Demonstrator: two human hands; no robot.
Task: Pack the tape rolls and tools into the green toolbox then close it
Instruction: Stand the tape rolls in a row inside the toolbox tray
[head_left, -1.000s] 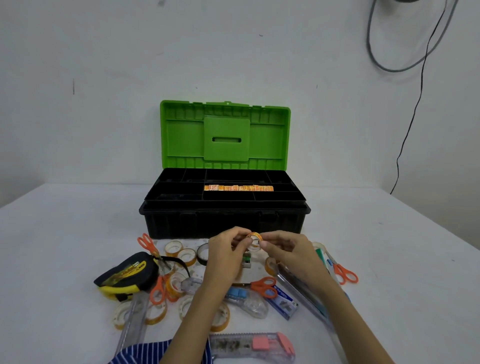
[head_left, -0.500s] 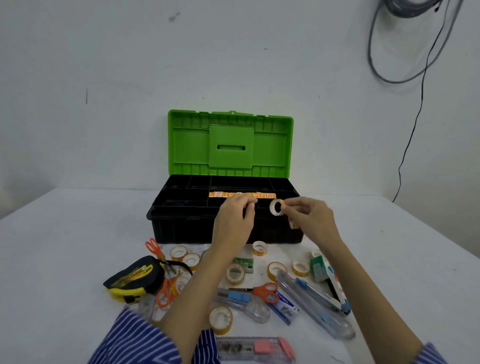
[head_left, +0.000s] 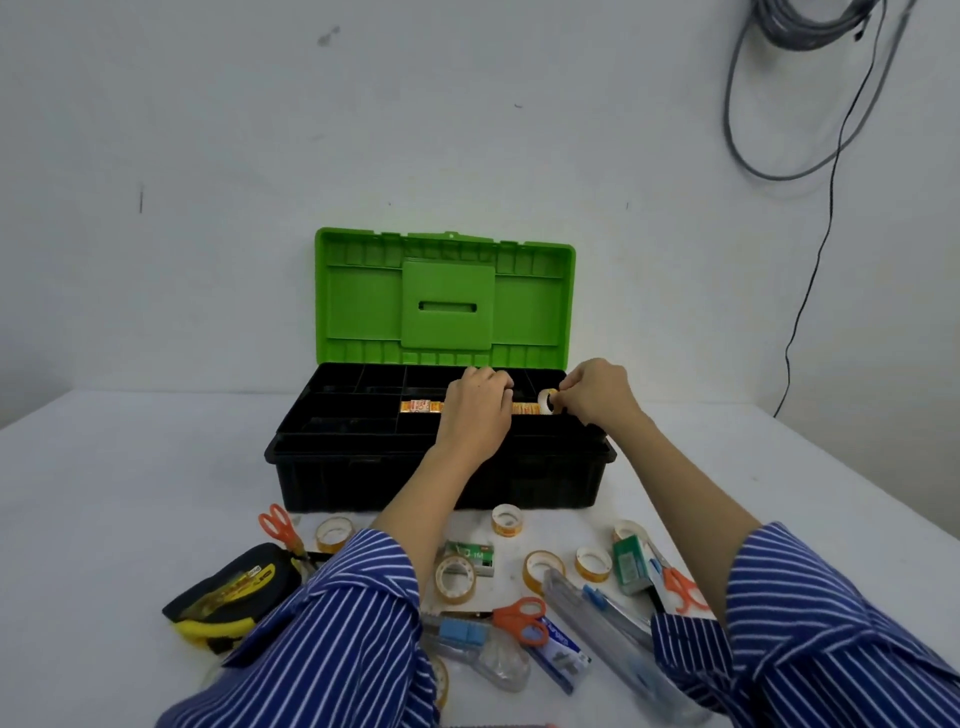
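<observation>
The open green-lidded plastic toolbox with its black compartment tray (head_left: 441, 447) stands on the white table (head_left: 130, 493), and everything else is placed from it. Over the middle of the tray, the right hand (head_left: 597, 397) pinches a small white tape roll (head_left: 546, 402) between thumb and fingertips, edge-on, just at the right end of the row of orange-labelled rolls (head_left: 421, 407) already lying in the long central slot. The left hand (head_left: 478, 410) hovers over that same row with fingers curled downward; whether it has hold of anything I cannot tell, since its fingertips are hidden behind the knuckles.

The likely trouble: the roll is round and held on edge, so if released above the slot and not seated in it, it could roll into a neighbouring compartment or tip the row over (the left hand sitting on the row may crowd the gap too). In front of the toolbox many loose tape rolls (head_left: 506, 519), orange-handled scissors (head_left: 519, 618) and a black-and-yellow tape measure (head_left: 228, 592) wait unpacked, and the striped sleeves could sweep them as the arms draw back
</observation>
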